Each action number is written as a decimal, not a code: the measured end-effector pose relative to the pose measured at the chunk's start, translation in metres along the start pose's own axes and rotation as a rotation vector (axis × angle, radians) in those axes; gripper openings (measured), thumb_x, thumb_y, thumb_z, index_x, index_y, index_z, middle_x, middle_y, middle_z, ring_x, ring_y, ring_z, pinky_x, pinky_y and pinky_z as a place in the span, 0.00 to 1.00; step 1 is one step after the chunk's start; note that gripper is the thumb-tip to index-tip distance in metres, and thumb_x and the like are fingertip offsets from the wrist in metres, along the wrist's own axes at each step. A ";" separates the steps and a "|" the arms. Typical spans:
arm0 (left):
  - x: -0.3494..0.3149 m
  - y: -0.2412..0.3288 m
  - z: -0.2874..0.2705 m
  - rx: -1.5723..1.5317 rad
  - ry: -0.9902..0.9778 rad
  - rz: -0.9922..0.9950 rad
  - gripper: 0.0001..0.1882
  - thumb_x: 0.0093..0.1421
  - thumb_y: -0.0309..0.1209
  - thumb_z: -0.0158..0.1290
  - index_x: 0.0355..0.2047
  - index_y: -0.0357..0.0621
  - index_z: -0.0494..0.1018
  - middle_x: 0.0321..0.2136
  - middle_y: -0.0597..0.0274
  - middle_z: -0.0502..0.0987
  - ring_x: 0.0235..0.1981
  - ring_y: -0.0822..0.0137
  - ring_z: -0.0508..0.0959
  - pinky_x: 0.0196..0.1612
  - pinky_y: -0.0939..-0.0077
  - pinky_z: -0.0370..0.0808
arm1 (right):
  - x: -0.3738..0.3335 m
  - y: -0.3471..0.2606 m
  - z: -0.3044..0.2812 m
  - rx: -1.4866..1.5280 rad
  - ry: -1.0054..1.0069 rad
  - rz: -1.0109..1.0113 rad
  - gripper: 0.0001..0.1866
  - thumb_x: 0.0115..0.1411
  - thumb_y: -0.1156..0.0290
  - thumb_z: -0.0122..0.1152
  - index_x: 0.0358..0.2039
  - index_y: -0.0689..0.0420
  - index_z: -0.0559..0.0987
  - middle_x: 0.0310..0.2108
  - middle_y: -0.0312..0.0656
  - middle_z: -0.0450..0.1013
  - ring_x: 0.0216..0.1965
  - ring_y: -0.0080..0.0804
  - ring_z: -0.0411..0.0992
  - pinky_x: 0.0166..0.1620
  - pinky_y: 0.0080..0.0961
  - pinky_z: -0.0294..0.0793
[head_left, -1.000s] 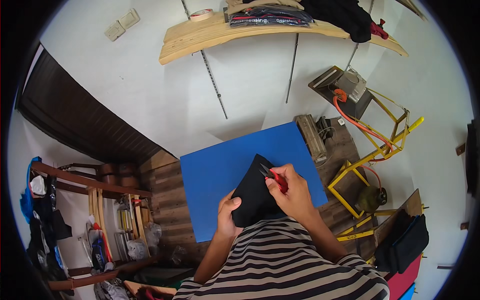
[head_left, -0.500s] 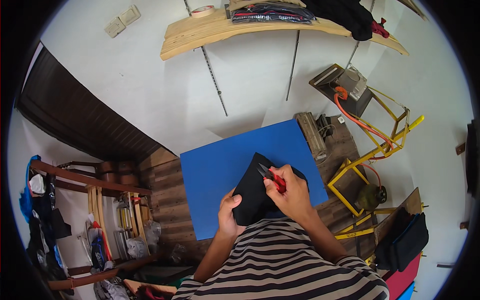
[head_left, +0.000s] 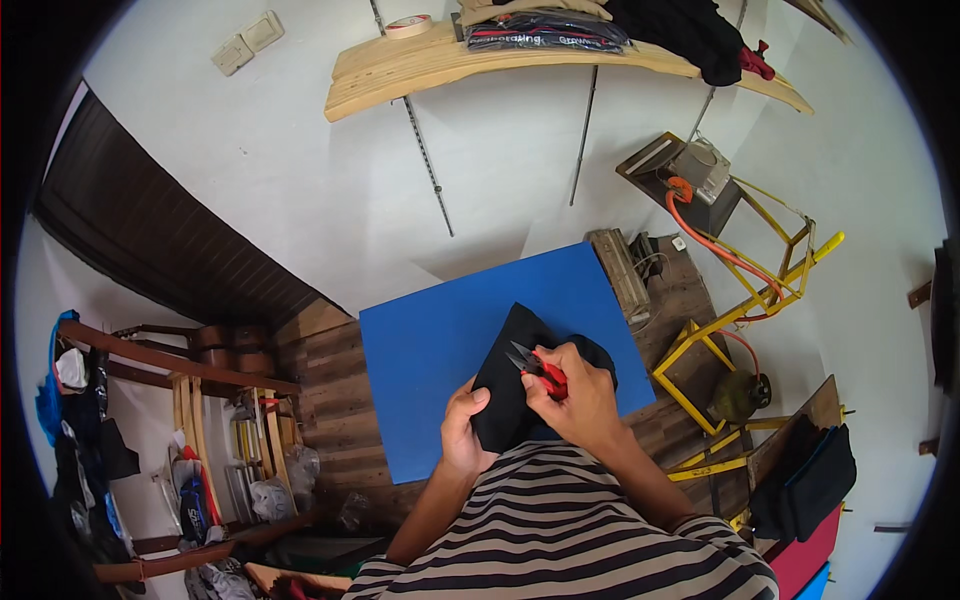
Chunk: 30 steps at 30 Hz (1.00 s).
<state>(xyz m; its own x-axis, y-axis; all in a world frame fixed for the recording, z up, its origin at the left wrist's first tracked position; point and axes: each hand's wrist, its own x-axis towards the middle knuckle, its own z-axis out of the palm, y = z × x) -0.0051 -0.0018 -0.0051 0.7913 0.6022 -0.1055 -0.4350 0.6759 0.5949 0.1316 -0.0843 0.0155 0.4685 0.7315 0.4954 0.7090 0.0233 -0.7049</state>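
Over the blue tabletop I hold up a piece of black cloth. My left hand grips its left edge, thumb on top and the other fingers hidden underneath. In my right hand is a pair of small red-handled thread snips, its grip squeezed between thumb and fingers. The two dark pointed blades lie slightly apart and point up-left, over the cloth's upper surface. Whether the tips touch the cloth I cannot tell. More of the black cloth bunches to the right, partly behind my right hand.
A wooden shelf on the far wall carries a tape roll and folded clothes. On the right stands a yellow metal frame with an orange hose and a green gas cylinder. To the left is a brown rack of assorted items.
The snips have shifted slightly left and down over the cloth, and their blades look a little wider apart. My left hand keeps its hold.
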 end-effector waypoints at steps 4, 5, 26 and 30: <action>0.001 -0.001 0.000 -0.008 -0.026 0.001 0.28 0.58 0.37 0.44 0.55 0.30 0.62 0.49 0.49 0.72 0.47 0.61 0.75 0.52 0.70 0.70 | -0.002 -0.003 0.002 0.018 -0.018 0.000 0.13 0.51 0.70 0.66 0.29 0.60 0.71 0.29 0.47 0.77 0.23 0.40 0.77 0.24 0.27 0.76; 0.001 -0.001 0.000 0.000 -0.029 0.004 0.28 0.58 0.37 0.44 0.55 0.30 0.62 0.49 0.49 0.72 0.47 0.61 0.75 0.52 0.70 0.70 | -0.002 -0.004 0.003 -0.009 -0.006 0.004 0.12 0.51 0.69 0.66 0.29 0.60 0.71 0.28 0.47 0.77 0.23 0.39 0.77 0.24 0.26 0.75; 0.003 0.005 0.005 -0.022 -0.086 0.000 0.29 0.56 0.36 0.45 0.55 0.29 0.62 0.49 0.48 0.72 0.49 0.60 0.74 0.53 0.70 0.69 | 0.000 -0.002 -0.001 0.145 -0.049 0.214 0.14 0.51 0.68 0.67 0.34 0.60 0.73 0.23 0.43 0.74 0.19 0.27 0.72 0.24 0.22 0.72; 0.002 0.004 0.006 -0.046 -0.067 -0.018 0.29 0.56 0.35 0.47 0.53 0.23 0.62 0.44 0.46 0.75 0.40 0.61 0.78 0.45 0.73 0.74 | 0.027 0.029 -0.014 0.526 0.000 0.497 0.14 0.60 0.61 0.59 0.34 0.60 0.74 0.18 0.26 0.63 0.16 0.14 0.58 0.21 0.15 0.55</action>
<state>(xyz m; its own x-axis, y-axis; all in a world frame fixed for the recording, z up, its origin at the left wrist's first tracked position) -0.0028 -0.0006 0.0022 0.8255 0.5610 -0.0614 -0.4386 0.7063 0.5556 0.1720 -0.0735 0.0159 0.6698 0.7407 0.0527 0.0644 0.0128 -0.9978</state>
